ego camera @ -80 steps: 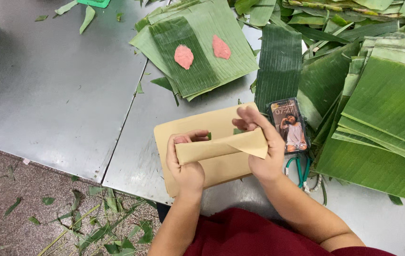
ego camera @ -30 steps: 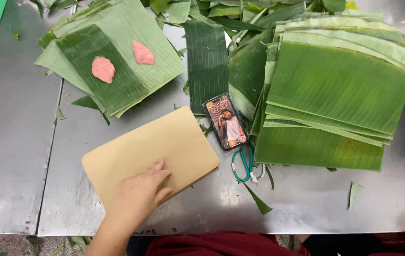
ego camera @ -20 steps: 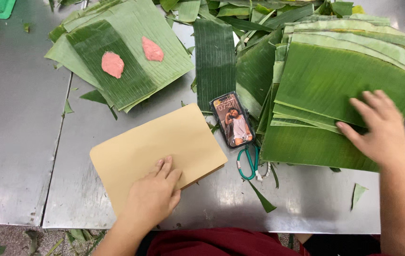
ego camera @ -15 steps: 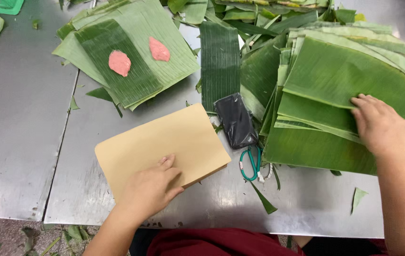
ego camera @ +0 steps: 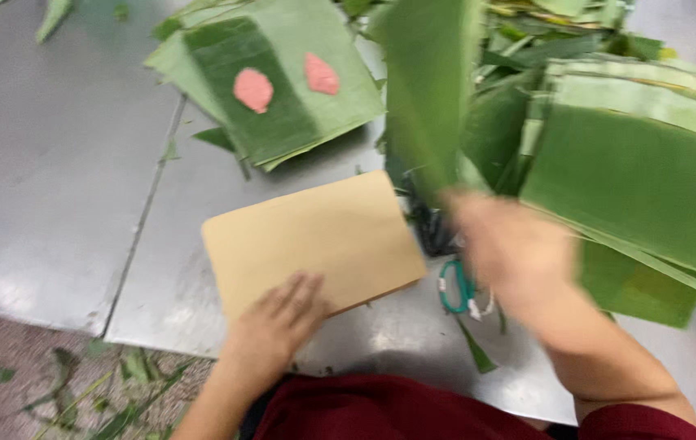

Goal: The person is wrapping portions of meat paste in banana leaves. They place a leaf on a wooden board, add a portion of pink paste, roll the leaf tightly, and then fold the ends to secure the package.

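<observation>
Now my right hand (ego camera: pixel 511 253) has lifted one long green banana leaf strip (ego camera: pixel 429 90) off the stack, fingers closed on its end, just right of the flat tan paper sheet (ego camera: pixel 315 236). My left hand (ego camera: pixel 278 322) lies open, pressing the sheet's near edge to keep it in place.

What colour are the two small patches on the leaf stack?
Pink patches, clearest in the head view.

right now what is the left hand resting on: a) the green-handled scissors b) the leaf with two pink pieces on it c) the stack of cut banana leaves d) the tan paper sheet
d: the left hand lies flat on the near edge of the tan paper sheet, while the blurred right hand lifts a banana leaf further right.
</observation>
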